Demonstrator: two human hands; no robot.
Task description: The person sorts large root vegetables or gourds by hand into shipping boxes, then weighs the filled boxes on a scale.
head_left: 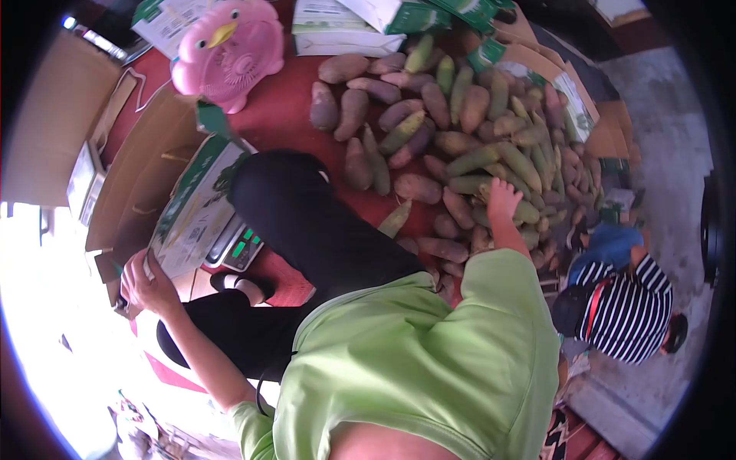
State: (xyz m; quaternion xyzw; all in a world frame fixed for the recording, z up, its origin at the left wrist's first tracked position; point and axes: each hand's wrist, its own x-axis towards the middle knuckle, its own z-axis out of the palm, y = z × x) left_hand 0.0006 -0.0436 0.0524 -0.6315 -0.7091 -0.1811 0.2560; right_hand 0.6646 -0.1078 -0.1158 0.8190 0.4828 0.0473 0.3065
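My left hand (147,287) is at the left, its fingers closed on the near edge of an open cardboard box (126,207). Green-and-white printing covers the box panel (195,207) beside it. On the right, my right hand (504,201) reaches into a big heap of long root vegetables that look like radishes. Its curled fingers grip a green radish (469,185), partly hidden under them. Green ones (521,165) and purplish-red ones (418,188) lie mixed on a red surface (287,100). What lies beneath my right palm is hidden.
A digital scale (239,244) with lit green figures stands by my leg. Behind are a pink bird-shaped fan (230,54) and white-and-green cartons (345,31). At the right, a person in a striped shirt (632,310) bends beside the heap. Cardboard flaps (613,126) edge it.
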